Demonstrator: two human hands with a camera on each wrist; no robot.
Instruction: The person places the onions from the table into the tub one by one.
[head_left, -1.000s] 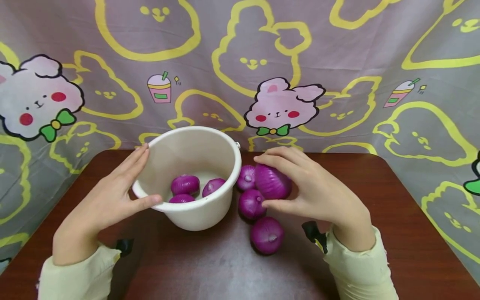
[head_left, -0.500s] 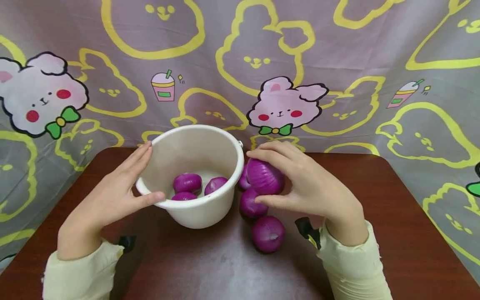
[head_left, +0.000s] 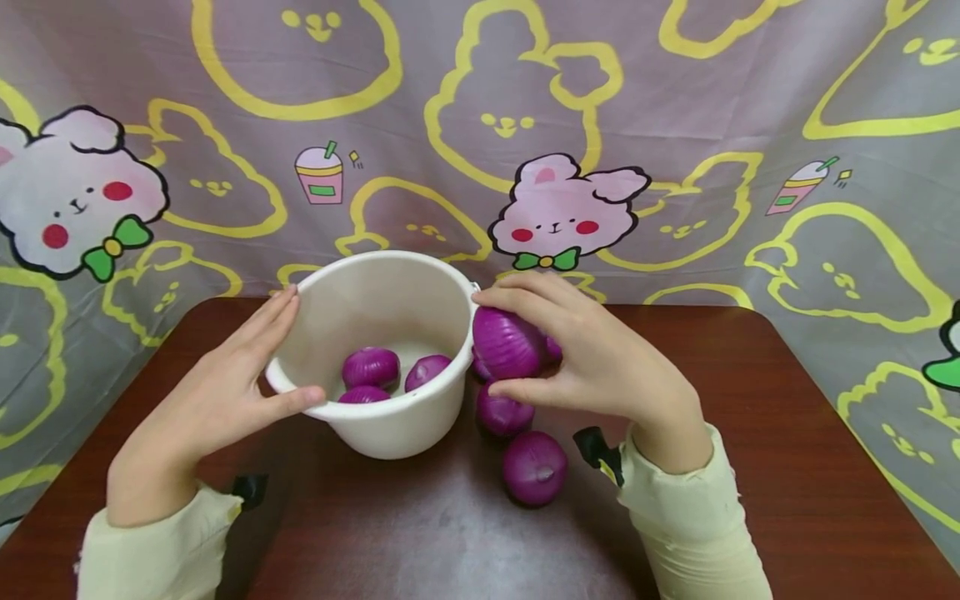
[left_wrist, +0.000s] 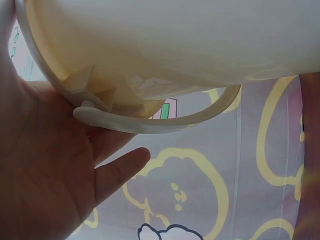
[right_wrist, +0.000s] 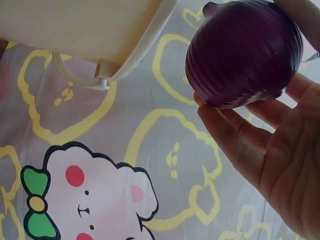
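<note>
My right hand (head_left: 588,350) holds a purple onion (head_left: 507,343) between thumb and fingers, above the table and close to the bucket's right rim. The right wrist view shows this onion whole, fingertips beneath it. At the left side of the white bucket (head_left: 401,429), my left hand (head_left: 217,400) touches the rim with extended fingers, its thumb lying over the front edge. Three purple onions, including one (head_left: 371,367) at the back left, lie inside. More onions sit right of the bucket: one (head_left: 505,412), a nearer one (head_left: 535,468), and others partly hidden behind the held one.
A dark brown wooden table (head_left: 450,533) carries everything. Behind it hangs a patterned cloth (head_left: 420,100) with yellow outlines and cartoon rabbits. The bucket's handle (left_wrist: 165,125) hangs on its far side.
My right hand has moved left with the onion, bringing it from over the loose onions to beside the bucket's rim. The left hand stays on the bucket.
</note>
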